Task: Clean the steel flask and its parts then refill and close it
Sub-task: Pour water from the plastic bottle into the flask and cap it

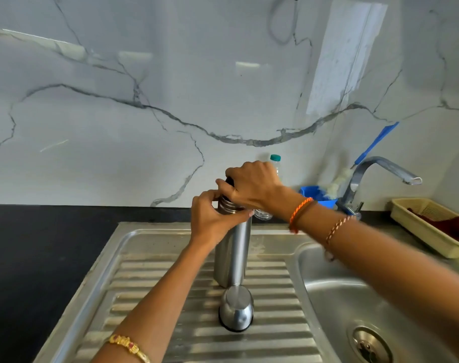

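The steel flask (233, 252) stands upright on the ribbed drainboard (275, 297) of the sink. My left hand (212, 221) grips its upper body just below the threaded neck. My right hand (252, 184) is curled over the flask's mouth and grips a dark stopper, mostly hidden under the fingers. The flask's steel cup lid (236, 311) sits upside down on the drainboard in front of the flask.
A clear plastic bottle with a green cap (275, 159) stands behind the flask. A blue tub (312, 192) and a brush sit beside the tap (375, 174). The sink basin (354, 305) lies at right, a cream basket (430, 229) with red cloth beyond.
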`<move>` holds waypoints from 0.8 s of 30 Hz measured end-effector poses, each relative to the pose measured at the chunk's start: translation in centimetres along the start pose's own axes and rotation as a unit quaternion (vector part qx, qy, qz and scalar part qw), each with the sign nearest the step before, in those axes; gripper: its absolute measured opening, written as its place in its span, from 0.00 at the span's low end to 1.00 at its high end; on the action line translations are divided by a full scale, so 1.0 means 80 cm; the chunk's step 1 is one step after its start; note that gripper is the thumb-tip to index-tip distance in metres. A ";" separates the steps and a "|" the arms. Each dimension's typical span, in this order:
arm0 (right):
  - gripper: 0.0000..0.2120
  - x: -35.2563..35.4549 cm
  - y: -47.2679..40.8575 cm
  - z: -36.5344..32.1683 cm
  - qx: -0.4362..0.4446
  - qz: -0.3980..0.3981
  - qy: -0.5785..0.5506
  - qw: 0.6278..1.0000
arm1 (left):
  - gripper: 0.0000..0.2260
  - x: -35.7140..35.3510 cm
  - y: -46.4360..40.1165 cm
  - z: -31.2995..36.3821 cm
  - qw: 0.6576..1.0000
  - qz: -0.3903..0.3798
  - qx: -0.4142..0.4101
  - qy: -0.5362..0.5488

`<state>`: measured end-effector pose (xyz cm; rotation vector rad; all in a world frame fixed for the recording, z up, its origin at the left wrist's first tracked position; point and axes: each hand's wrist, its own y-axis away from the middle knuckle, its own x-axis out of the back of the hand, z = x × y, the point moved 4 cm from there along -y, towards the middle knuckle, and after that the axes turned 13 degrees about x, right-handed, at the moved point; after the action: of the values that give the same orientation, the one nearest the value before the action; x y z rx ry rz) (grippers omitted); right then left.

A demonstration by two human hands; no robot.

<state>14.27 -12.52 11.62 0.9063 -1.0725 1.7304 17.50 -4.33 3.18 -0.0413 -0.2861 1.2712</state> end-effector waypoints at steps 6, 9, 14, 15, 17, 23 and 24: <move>0.31 0.014 -0.006 0.000 0.197 -0.021 0.061 0.978 | 0.19 0.008 0.001 0.007 0.999 -0.030 -0.001 -0.033; 0.35 0.001 0.001 -0.005 0.171 0.032 0.087 0.981 | 0.21 0.006 -0.005 0.007 0.998 0.003 -0.001 -0.055; 0.20 0.002 -0.015 0.013 -0.043 -0.012 0.061 0.997 | 0.16 -0.011 0.047 -0.068 0.978 0.041 -0.067 -0.191; 0.20 0.000 -0.018 0.012 -0.035 -0.010 0.060 0.998 | 0.19 -0.014 0.074 -0.105 0.981 0.028 -0.013 -0.193; 0.20 -0.006 -0.025 0.009 -0.004 0.017 0.046 0.999 | 0.22 0.002 0.091 -0.151 0.991 0.067 0.048 -0.103; 0.19 -0.006 -0.010 0.015 -0.056 0.041 0.011 0.997 | 0.17 0.023 0.027 -0.108 0.993 -0.003 0.099 -0.070; 0.18 -0.007 -0.010 0.013 -0.061 0.042 0.010 0.997 | 0.19 0.018 0.020 -0.096 0.993 0.007 0.092 -0.070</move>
<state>15.36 -13.44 11.74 0.7772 -1.2044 1.7191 18.20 -1.51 -4.22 0.2042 -0.2891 1.3127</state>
